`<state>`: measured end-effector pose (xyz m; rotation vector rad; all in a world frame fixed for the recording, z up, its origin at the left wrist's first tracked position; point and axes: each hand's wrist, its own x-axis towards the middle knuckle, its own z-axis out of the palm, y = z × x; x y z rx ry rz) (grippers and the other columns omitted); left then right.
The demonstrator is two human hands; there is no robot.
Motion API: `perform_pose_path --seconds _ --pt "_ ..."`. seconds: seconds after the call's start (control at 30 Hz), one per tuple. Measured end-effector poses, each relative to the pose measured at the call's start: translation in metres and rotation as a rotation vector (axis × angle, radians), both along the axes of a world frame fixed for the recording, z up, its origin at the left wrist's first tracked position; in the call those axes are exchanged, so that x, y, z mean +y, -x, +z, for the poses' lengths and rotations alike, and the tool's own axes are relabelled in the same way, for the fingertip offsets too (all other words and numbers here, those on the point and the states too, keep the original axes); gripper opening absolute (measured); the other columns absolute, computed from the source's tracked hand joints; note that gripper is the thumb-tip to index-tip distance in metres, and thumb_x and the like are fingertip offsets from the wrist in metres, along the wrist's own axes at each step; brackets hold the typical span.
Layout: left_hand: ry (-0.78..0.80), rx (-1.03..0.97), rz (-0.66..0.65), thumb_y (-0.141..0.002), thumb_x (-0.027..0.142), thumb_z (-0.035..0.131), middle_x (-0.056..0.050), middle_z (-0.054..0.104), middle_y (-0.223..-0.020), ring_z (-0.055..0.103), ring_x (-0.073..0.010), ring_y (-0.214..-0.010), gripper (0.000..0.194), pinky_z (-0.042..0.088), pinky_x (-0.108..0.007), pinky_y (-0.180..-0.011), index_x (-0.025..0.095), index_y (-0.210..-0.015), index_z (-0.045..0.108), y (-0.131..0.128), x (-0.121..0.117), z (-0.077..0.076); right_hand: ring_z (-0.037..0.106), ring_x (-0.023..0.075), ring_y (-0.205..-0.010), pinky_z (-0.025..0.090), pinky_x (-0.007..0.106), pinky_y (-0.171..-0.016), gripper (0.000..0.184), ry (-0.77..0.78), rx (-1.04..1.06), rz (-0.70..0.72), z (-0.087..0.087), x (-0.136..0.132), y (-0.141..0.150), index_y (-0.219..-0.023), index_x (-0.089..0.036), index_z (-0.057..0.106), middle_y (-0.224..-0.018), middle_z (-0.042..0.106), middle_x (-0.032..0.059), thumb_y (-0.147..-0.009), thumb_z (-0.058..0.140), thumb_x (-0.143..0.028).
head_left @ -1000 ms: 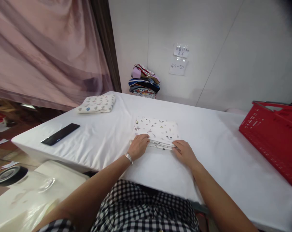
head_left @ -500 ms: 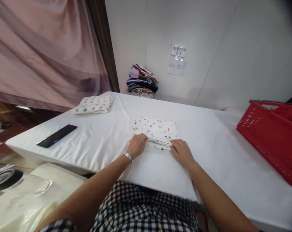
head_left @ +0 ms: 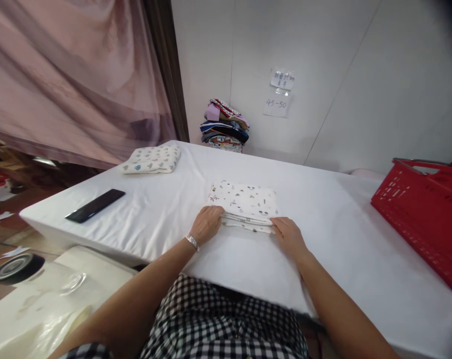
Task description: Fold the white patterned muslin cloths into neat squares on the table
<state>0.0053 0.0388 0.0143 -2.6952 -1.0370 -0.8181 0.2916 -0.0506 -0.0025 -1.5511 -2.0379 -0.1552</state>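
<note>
A folded white cloth (head_left: 244, 197) with small dark prints lies on the white-covered table (head_left: 323, 249) in front of me. Its folded layers show along the near edge. At the near left corner my left hand (head_left: 207, 223), with a silver bracelet at the wrist, has its fingers closed on the cloth. My right hand (head_left: 288, 235) grips the near right corner between thumb and fingers. Some of the fingertips are hidden by the hands and the fabric.
Another folded printed cloth (head_left: 151, 159) lies at the back left, with a black phone (head_left: 95, 205) nearer me. A red basket (head_left: 420, 214) stands on the right. A stack of folded fabrics (head_left: 225, 127) rises behind the table, against the wall. Below left is a transparent container (head_left: 67, 281).
My hands have moved slightly apart along the cloth's near edge, still at its corners. The whole view has shifted a little as my head moved.
</note>
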Motion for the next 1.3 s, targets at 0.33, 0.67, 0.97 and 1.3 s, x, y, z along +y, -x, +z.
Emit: perform_pose_path --seconds 0.33,0.67,0.97,1.3 --pt "0.027 0.016 -0.059 -0.079 0.011 0.040 -0.007 0.059 -0.099 0.053 -0.0198 -0.096 0.027 0.038 -0.039 -0.086 0.018 -0.103 0.048 0.013 -0.004 -0.010 0.050 0.0201 -0.094 0.040 0.035 -0.081 0.026 0.065 -0.033 0.081 0.008 -0.004 0.001 -0.103 -0.021 0.056 -0.104 0.057 0.0063 -0.081 0.042 -0.021" --pt "0.049 0.067 -0.041 -0.080 0.019 0.043 -0.008 0.054 -0.114 0.046 -0.0209 -0.107 0.035 0.034 -0.039 -0.092 0.018 -0.115 0.044 0.015 -0.006 -0.001 0.049 0.0210 -0.097 0.040 0.037 -0.083 0.030 0.103 -0.037 0.092 0.009 -0.004 -0.003 -0.106 -0.022 0.054 -0.107 0.056 0.0062 -0.079 0.042 -0.021" --pt "0.037 0.082 -0.046 -0.079 0.011 0.037 -0.008 0.053 -0.116 0.044 -0.0192 -0.111 0.038 0.031 -0.039 -0.094 0.018 -0.116 0.044 0.021 -0.004 -0.002 0.049 0.0208 -0.098 0.041 0.038 -0.084 0.030 0.086 0.000 0.084 0.005 -0.004 -0.007 -0.108 -0.022 0.054 -0.107 0.056 0.0058 -0.082 0.039 -0.024" --pt "0.074 0.124 -0.063 -0.080 0.020 0.043 -0.009 0.048 -0.122 0.040 -0.0208 -0.114 0.040 0.032 -0.040 -0.093 0.019 -0.119 0.043 0.025 0.001 0.003 0.051 0.0193 -0.094 0.042 0.036 -0.082 0.027 0.053 0.013 0.004 0.002 -0.003 -0.007 -0.103 -0.022 0.056 -0.102 0.059 0.0042 -0.082 0.039 -0.022"
